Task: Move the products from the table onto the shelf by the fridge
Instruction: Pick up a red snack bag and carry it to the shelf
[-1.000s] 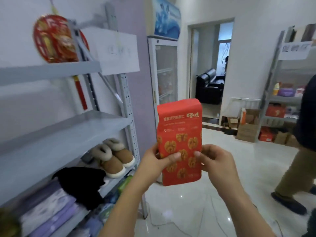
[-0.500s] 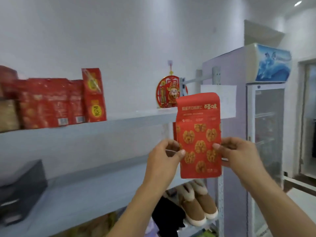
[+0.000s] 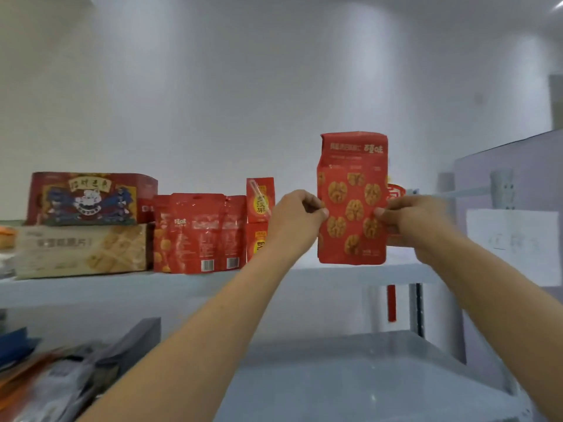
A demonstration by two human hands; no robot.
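**Walnut bag at the shelf edge: tipping risk noted**

Both hands are grasping the red walnut bag (image 3: 353, 202). The left hand (image 3: 297, 216) is pinching its left edge and the right hand (image 3: 409, 220) is pinching its right edge, thumbs on the printed face. The bag is standing upright, with its base hanging just over the bare stretch of the top shelf (image 3: 335, 274), right of the tall red cartons (image 3: 259, 217) and well apart from the red pouches (image 3: 198, 233). I cannot tell whether the base is touching the board. The fridge (image 3: 518, 178) is standing to the right.

Risks, as judged:
- The bag is tall and soft-sided, and it is being held by its edges only. If the hands let go before the base is sitting flat, it is likely to topple forward off the shelf.
- The base looks close to the front lip, so the bag needs to go further in or it may overhang.
- A red ornament (image 3: 396, 193) is showing just behind the bag's right edge, and pushing the bag back too hard could knock it.
- Drifting left could nudge the cartons.

Change noted: half a second ago the bag was being held lower, its base well below the top board, with the fridge front in plain view. Now the bag is raised to board level and the view is facing the shelf squarely. The grip on both edges is unchanged.
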